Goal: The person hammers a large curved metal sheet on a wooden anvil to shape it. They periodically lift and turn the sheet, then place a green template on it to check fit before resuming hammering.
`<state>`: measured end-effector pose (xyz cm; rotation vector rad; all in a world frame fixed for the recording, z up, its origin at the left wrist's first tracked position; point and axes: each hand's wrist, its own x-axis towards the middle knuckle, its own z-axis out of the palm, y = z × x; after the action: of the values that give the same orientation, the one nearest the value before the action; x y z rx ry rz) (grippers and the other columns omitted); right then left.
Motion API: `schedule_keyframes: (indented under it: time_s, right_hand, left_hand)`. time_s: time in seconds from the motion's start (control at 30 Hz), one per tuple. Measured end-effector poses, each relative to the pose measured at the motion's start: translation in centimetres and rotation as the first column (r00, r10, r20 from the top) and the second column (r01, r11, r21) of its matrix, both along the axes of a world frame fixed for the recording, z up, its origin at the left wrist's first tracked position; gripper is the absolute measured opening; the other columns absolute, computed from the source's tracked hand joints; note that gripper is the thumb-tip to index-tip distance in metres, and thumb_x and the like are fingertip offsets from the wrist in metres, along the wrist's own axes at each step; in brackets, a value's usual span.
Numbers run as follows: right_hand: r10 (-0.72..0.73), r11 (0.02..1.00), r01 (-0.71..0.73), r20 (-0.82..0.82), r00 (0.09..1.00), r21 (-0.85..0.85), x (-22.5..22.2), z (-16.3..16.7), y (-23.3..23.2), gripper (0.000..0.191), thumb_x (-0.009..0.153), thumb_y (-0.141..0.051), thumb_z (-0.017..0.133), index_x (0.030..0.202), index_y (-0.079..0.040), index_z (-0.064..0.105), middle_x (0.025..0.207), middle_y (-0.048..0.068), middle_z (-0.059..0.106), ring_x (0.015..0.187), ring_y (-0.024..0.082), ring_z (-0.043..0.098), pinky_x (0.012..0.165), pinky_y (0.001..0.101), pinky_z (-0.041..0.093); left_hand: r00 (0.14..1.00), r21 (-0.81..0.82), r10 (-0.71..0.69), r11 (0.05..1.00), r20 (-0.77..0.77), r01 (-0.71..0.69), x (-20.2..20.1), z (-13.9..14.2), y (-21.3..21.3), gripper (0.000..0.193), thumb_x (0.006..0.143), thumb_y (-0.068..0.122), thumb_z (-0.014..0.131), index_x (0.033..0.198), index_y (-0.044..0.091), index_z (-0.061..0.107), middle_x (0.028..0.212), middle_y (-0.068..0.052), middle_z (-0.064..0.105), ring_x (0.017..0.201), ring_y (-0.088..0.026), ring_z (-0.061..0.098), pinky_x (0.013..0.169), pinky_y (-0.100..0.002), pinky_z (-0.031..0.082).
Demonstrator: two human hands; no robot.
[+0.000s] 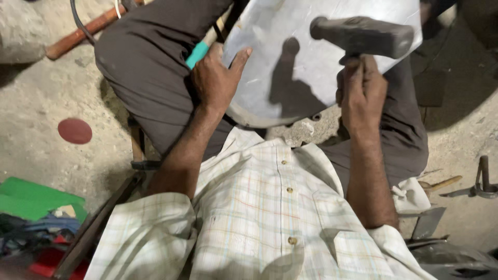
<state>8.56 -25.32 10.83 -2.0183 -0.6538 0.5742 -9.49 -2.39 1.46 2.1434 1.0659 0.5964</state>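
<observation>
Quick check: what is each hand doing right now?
Left hand: fingers gripping the edge of the metal sheet.
Right hand: closed around the handle of the hammer.

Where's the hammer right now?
In the head view the hammer is upper right, gripped in the right hand and raised over the curved metal sheet that the left hand steadies at its left edge.
</observation>
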Motion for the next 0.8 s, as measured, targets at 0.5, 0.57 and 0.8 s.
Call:
schedule_keyframes:
  time_s: [0.5,0.57,0.8]
  right_hand:
    - [0.039,0.957,-0.056,0.067,0.997,0.286,-0.4,-0.7,0.5,0.037,0.120,-0.040,0.043,0.115,-0.006,0.058,0.072,-0.002,0.050,0.051,0.006,0.046,0.040,0.0230,0.037]
    - [0.012,0.986,-0.037,0.156,0.988,0.161,-0.4,-1.1,1.0,0.040,0.122,-0.041,0.039,0.112,-0.007,0.058,0.070,-0.005,0.050,0.054,0.005,0.047,0.045,0.0238,0.038]
    - [-0.023,0.994,0.018,0.050,0.998,0.105,1.3,-0.5,0.0,0.038,0.120,-0.038,0.039,0.111,-0.008,0.060,0.069,-0.005,0.047,0.050,0.005,0.043,0.040,0.0230,0.036]
  left_hand:
    - [0.994,-0.003,-0.075,0.997,0.082,0.075,-0.7,-0.6,3.6,0.051,0.095,0.051,0.085,0.086,0.003,0.069,0.063,-0.008,0.066,0.054,-0.018,0.068,0.052,-0.040,0.052]
    - [0.992,0.005,-0.105,0.995,0.064,0.105,-0.3,-0.5,4.9,0.051,0.093,0.050,0.087,0.088,0.002,0.071,0.061,-0.008,0.066,0.052,-0.018,0.066,0.048,-0.040,0.050]
    - [0.984,0.168,-0.174,0.972,0.033,0.167,0.4,-0.5,7.0,0.053,0.094,0.050,0.090,0.088,0.000,0.071,0.061,-0.008,0.064,0.052,-0.018,0.064,0.047,-0.039,0.049]
